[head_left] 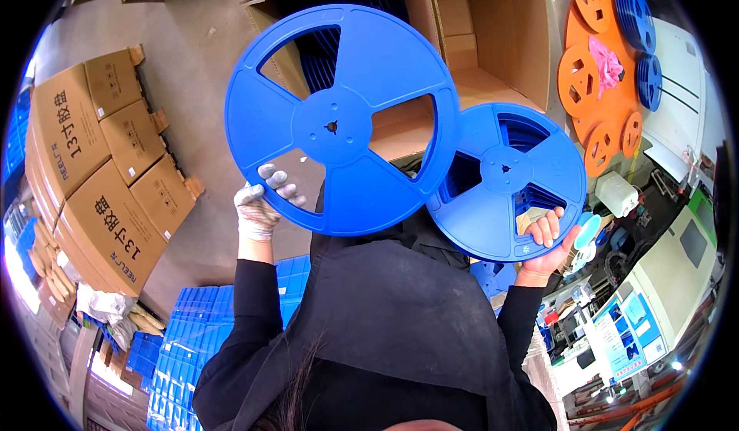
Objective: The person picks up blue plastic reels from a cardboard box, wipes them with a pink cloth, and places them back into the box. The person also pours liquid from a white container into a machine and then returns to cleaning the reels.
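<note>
My left hand (264,204), in a pale grey glove, is closed on the lower left rim of a large blue plastic reel (333,127), its fingers reaching through one of the cutouts. That reel is held up flat toward me, with three wide openings and a small hub hole. At the right, my bare right hand (546,242) grips the lower right rim of a second blue reel (504,171). The first reel overlaps the left edge of the second. Blue edges show through the second reel's openings; I cannot tell whether they belong to more reels in my grip.
Ahead stands an open cardboard box (500,27) with a compartment of dark blue reels behind the large reel. Sealed cartons (115,192) sit on pallets at left. Orange reels (579,81) and stacked blue reels (635,19) lie far right. Wrapped blue stacks (192,346) stand lower left.
</note>
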The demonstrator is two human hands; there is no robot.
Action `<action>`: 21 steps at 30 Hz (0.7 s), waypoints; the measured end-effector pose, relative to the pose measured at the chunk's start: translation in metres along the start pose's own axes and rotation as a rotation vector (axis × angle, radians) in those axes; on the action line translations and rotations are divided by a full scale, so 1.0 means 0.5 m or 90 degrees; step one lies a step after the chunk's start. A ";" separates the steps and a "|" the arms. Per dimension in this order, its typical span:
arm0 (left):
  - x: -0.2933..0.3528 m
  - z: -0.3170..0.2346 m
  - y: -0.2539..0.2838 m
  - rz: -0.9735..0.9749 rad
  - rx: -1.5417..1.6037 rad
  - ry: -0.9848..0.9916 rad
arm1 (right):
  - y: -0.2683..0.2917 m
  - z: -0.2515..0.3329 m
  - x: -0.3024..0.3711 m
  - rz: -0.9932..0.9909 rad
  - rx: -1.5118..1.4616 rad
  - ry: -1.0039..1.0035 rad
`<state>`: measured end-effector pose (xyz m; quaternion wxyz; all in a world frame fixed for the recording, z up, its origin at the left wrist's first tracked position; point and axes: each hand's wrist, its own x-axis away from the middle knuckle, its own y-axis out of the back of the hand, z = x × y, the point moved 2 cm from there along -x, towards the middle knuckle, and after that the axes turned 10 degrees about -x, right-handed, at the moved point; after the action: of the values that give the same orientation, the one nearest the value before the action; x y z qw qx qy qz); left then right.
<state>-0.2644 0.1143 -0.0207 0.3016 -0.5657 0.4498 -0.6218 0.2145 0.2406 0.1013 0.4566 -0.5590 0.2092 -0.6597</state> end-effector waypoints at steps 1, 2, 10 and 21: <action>0.002 -0.001 -0.001 -0.009 -0.003 -0.004 | 0.001 -0.001 0.000 0.001 -0.002 -0.001; 0.003 -0.001 -0.002 -0.018 -0.007 -0.008 | 0.002 -0.002 0.000 0.002 -0.004 -0.002; -0.013 -0.027 -0.007 -0.167 -0.199 -0.092 | 0.009 0.003 0.011 0.003 0.004 0.015; -0.261 -0.005 0.123 -0.389 -0.595 -0.214 | 0.036 0.010 0.044 -0.027 0.023 0.062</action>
<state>-0.2521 0.2047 -0.1324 -0.1057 -0.8337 0.4391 -0.3178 0.2269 0.2147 0.1006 0.4416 -0.5220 0.2072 -0.6997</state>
